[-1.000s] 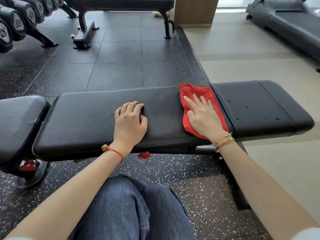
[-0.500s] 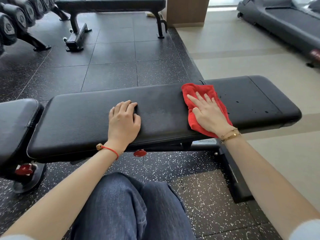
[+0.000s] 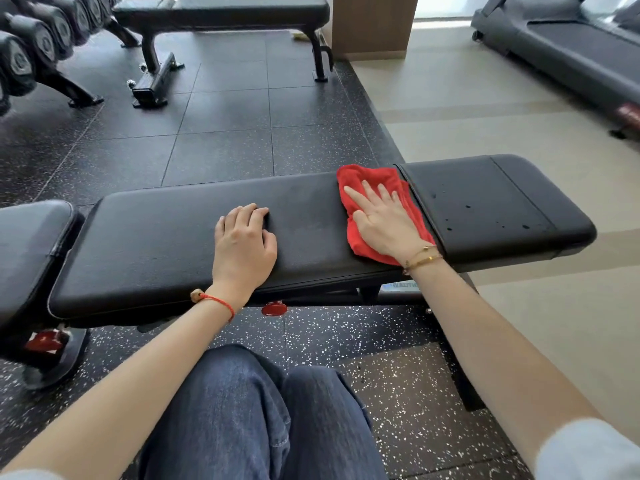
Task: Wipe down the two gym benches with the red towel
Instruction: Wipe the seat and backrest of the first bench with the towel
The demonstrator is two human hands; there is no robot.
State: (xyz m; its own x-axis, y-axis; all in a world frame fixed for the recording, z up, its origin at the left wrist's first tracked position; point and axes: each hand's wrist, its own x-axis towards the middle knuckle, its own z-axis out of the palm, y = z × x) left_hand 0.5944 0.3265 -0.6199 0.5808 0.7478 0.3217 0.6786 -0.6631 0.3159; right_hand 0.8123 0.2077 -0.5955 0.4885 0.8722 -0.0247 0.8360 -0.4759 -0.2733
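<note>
Left to right. Seat pad (image 3: 27, 251) at far left, then the long back pad (image 3: 156, 244) of the near bench, both dry-looking and matte.

Left hand (image 3: 242, 244) rests palm-down mid-pad, fingers close together and curled under at the tips, holding nothing; placement unchanged over the last second, so it reads as a brace.

Right hand (image 3: 384, 223) lies flat on the red towel (image 3: 363, 202), fingers straight and slightly spread, pressing the cloth onto the pad rather than gripping it. Towel sits at the right end of the long pad, its right edge touching the seam with the end pad (image 3: 491, 202). Compared with a second ago the towel and hand appear to have shifted slightly toward the far edge of the pad; some of that may be camera motion.

End pad carries dark droplets (image 3: 467, 206), not yet wiped. Judgement: long pad largely covered, end pad is next.

Second bench (image 3: 242, 10) stands well apart across the rubber floor, beside the dumbbell rack (image 3: 31, 43); nothing shows whether it has been wiped. Task roughly mid-way at best.
</note>
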